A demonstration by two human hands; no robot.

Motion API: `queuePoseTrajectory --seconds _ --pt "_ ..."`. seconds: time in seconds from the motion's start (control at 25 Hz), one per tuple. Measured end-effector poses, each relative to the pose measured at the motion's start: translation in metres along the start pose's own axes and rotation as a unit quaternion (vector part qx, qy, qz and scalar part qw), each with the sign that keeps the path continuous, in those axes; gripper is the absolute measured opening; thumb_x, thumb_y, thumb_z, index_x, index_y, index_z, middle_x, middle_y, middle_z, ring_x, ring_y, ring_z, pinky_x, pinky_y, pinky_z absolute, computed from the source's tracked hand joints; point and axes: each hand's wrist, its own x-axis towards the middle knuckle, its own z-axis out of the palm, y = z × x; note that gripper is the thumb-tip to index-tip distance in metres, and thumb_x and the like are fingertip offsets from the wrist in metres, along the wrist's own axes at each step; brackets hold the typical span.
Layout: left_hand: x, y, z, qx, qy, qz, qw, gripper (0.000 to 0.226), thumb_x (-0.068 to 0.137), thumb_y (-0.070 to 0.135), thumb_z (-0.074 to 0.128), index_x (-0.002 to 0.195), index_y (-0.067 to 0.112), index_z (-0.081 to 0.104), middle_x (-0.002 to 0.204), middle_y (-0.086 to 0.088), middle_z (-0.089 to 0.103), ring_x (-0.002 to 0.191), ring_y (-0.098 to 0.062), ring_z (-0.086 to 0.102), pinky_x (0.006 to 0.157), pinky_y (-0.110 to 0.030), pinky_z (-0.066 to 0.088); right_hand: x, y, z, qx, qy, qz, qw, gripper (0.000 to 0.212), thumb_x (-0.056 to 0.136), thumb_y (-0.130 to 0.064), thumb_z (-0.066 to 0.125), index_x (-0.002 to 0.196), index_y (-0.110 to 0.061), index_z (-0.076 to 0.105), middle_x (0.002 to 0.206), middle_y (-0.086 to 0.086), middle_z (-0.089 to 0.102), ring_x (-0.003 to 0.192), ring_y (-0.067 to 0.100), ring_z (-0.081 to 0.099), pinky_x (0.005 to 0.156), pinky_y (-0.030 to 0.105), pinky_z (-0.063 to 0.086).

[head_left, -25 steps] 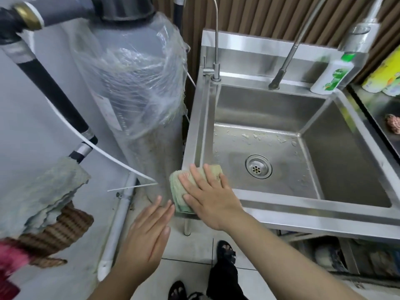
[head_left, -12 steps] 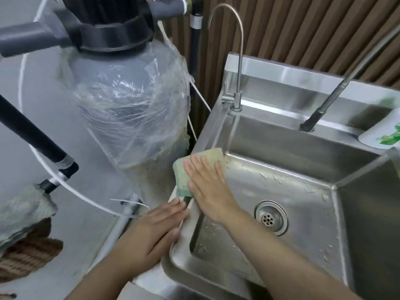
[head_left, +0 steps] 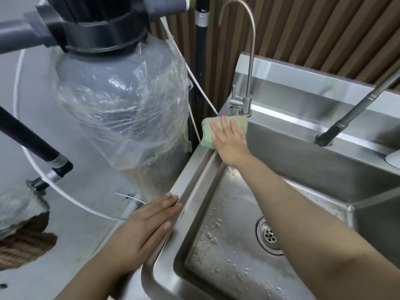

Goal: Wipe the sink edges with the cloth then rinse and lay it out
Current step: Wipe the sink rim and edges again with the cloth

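Observation:
A pale green folded cloth (head_left: 208, 131) lies on the left rim of the steel sink (head_left: 190, 191), near its far left corner just below the thin gooseneck tap (head_left: 246, 105). My right hand (head_left: 230, 144) presses flat on the cloth with fingers spread. My left hand (head_left: 140, 230) rests flat on the near part of the same left rim, holding nothing. Water drops dot the basin floor around the drain (head_left: 269, 234).
A grey filter tank wrapped in clear plastic (head_left: 121, 105) stands close against the sink's left side, with white tubing and black pipes around it. A second, larger tap (head_left: 346, 118) reaches in from the right. Rags hang at the far left (head_left: 19, 208).
My right hand has slid the cloth along the left rim from the near corner to the far corner by the thin tap. My left hand came down onto the near rim.

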Motion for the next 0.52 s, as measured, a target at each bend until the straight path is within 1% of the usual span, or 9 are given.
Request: queuePoseTrajectory --seconds 0.04,0.12,0.16,0.24,0.28,0.32,0.4,0.44,0.52 --pt "-0.005 0.002 -0.004 -0.003 0.008 -0.008 1.000 0.046 0.099 0.038 0.030 0.135 0.016 0.048 0.143 0.003 0.044 0.137 -0.012 0.034 0.112 -0.028 0.025 -0.019 -0.007 0.013 -0.004 0.015 -0.030 0.999 0.050 0.100 -0.035 0.015 0.148 -0.035 0.000 0.159 -0.002 -0.012 0.145 0.023 -0.015 0.116 0.050 -0.005" --pt "-0.023 0.004 -0.017 0.004 0.025 -0.026 0.999 0.045 0.098 0.037 0.031 0.133 0.016 0.050 0.141 0.002 0.047 0.135 -0.013 0.037 0.111 -0.026 0.026 -0.082 -0.022 0.037 0.031 0.037 -0.154 0.987 0.054 0.096 -0.043 0.013 0.149 -0.032 0.010 0.159 -0.002 0.000 0.145 0.021 -0.010 0.116 0.048 -0.006" --pt "-0.038 0.005 -0.021 0.014 0.024 -0.029 0.999 0.045 0.098 0.036 0.031 0.132 0.015 0.051 0.141 0.002 0.048 0.134 -0.014 0.038 0.111 -0.027 0.027 -0.117 -0.031 0.047 0.052 0.023 -0.228 0.972 0.055 0.096 -0.047 0.014 0.148 -0.030 0.019 0.158 -0.003 0.009 0.145 0.019 -0.007 0.115 0.045 -0.007" --pt "-0.069 0.012 -0.018 0.029 0.021 -0.026 0.999 0.044 0.098 0.033 0.031 0.131 0.011 0.052 0.142 0.000 0.047 0.134 -0.017 0.039 0.110 -0.032 0.031 -0.174 -0.045 0.065 0.092 -0.010 -0.319 0.943 0.049 0.097 -0.049 0.025 0.139 -0.029 0.041 0.153 -0.007 0.028 0.145 0.016 0.006 0.116 0.042 -0.005" --pt "-0.083 0.015 -0.012 0.032 0.019 -0.027 0.999 0.044 0.099 0.031 0.031 0.131 0.010 0.052 0.142 -0.001 0.047 0.134 -0.019 0.039 0.109 -0.035 0.032 -0.194 -0.052 0.072 0.103 -0.010 -0.343 0.934 0.045 0.096 -0.049 0.031 0.132 -0.030 0.049 0.148 -0.008 0.039 0.143 0.016 0.014 0.116 0.042 -0.001" --pt "-0.094 0.017 -0.004 0.033 0.020 -0.029 0.999 0.044 0.099 0.030 0.031 0.131 0.008 0.052 0.143 -0.003 0.046 0.135 -0.021 0.039 0.108 -0.037 0.033 -0.204 -0.058 0.077 0.102 0.006 -0.364 0.926 0.041 0.094 -0.049 0.036 0.126 -0.030 0.055 0.141 -0.008 0.049 0.140 0.016 0.024 0.116 0.043 0.006" --pt "-0.103 0.018 0.007 0.026 0.029 -0.040 0.998 0.044 0.099 0.029 0.033 0.131 0.006 0.051 0.144 -0.006 0.044 0.135 -0.023 0.038 0.106 -0.042 0.035 -0.195 -0.058 0.075 0.069 0.041 -0.398 0.914 0.035 0.093 -0.047 0.041 0.117 -0.031 0.061 0.128 -0.006 0.059 0.131 0.017 0.037 0.115 0.042 0.015" --pt "-0.104 0.018 0.009 0.023 0.034 -0.046 0.998 0.044 0.099 0.030 0.033 0.131 0.006 0.051 0.144 -0.007 0.045 0.135 -0.023 0.038 0.106 -0.043 0.036 -0.181 -0.053 0.073 0.050 0.049 -0.398 0.915 0.034 0.093 -0.047 0.042 0.116 -0.032 0.062 0.126 -0.006 0.060 0.128 0.017 0.040 0.115 0.043 0.017" --pt "-0.102 0.017 0.008 0.029 0.042 -0.046 0.998 0.044 0.099 0.031 0.033 0.129 0.006 0.052 0.142 -0.007 0.046 0.134 -0.023 0.039 0.104 -0.044 0.038 -0.146 -0.034 0.057 0.038 0.054 -0.343 0.937 0.034 0.091 -0.045 0.044 0.115 -0.030 0.062 0.124 -0.003 0.059 0.125 0.017 0.041 0.115 0.051 0.020"
